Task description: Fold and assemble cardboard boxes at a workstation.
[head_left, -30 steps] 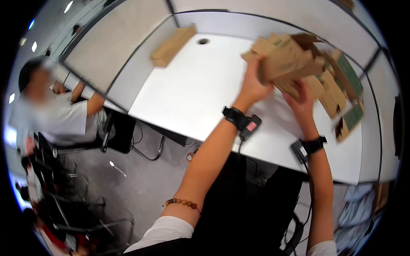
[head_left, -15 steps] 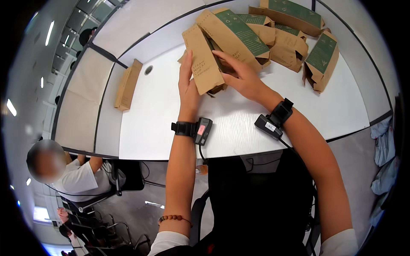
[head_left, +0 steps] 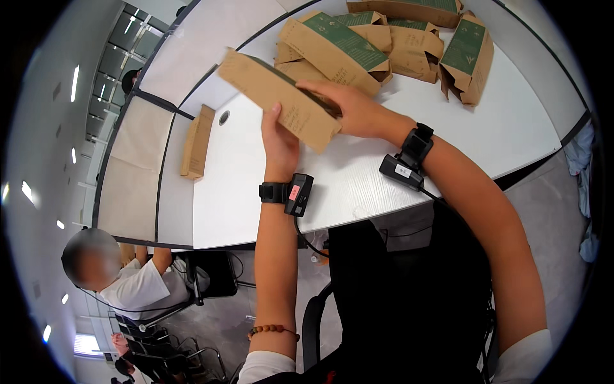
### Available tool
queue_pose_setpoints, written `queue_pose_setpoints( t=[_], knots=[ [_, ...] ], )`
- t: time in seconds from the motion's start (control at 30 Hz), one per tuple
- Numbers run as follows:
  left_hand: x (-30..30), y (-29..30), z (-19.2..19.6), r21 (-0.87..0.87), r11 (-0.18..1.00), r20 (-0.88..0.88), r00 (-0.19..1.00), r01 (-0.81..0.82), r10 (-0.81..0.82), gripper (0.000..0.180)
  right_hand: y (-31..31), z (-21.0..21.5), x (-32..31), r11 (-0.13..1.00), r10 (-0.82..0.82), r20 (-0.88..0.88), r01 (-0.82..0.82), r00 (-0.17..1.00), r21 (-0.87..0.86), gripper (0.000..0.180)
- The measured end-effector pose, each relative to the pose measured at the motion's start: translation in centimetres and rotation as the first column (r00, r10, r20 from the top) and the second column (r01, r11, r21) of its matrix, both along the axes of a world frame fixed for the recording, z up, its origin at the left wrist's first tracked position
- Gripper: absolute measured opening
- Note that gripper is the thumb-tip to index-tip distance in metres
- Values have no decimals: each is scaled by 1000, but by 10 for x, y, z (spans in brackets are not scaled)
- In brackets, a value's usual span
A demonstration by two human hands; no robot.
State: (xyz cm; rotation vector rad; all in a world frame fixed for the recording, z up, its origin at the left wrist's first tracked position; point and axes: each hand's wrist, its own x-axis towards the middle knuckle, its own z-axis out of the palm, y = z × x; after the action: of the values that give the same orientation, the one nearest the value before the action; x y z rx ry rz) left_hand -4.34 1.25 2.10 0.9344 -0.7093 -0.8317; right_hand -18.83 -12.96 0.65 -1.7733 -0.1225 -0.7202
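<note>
A long brown cardboard box point(head_left: 279, 96) is raised off the white desk between my hands, its far end tipped up to the left. My left hand point(head_left: 280, 146) grips its lower left side, the thumb lying on the brown face and the other fingers mostly hidden. My right hand point(head_left: 355, 109) closes on the opposite edge near the box's near end, some fingertips out of sight behind it. Just beyond lies a pile of similar boxes, the nearest being a brown and green box point(head_left: 342, 48).
One brown box point(head_left: 198, 142) stands by the left partition, near a round cable hole point(head_left: 224, 118). A crumpled box point(head_left: 414, 51) and an open-ended box point(head_left: 465, 61) lie at the back right of the desk point(head_left: 243, 192). Another person point(head_left: 137, 281) sits at the left.
The held box has lifted away from the pile and swung its far end to the left. Both hands still hold it. The whole view has turned and shifted slightly.
</note>
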Motion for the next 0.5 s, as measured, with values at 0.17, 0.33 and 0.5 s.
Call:
queue_pose_setpoints(
  t=[0.17,0.33,0.5],
  knots=[
    [3,14,-3,-238,868,500,711,-436,494,48,-17,12,-16,618,-491,165,475,855,-627,77],
    [8,2,4,-469,703,866,-121,-534,486,50,-2,19,-14,828,-285,265,376,921,-416,75],
    [20,-4,-12,-309,818,788,351,-486,506,65,13,17,-6,993,-6,180,28,984,-119,73]
  ],
)
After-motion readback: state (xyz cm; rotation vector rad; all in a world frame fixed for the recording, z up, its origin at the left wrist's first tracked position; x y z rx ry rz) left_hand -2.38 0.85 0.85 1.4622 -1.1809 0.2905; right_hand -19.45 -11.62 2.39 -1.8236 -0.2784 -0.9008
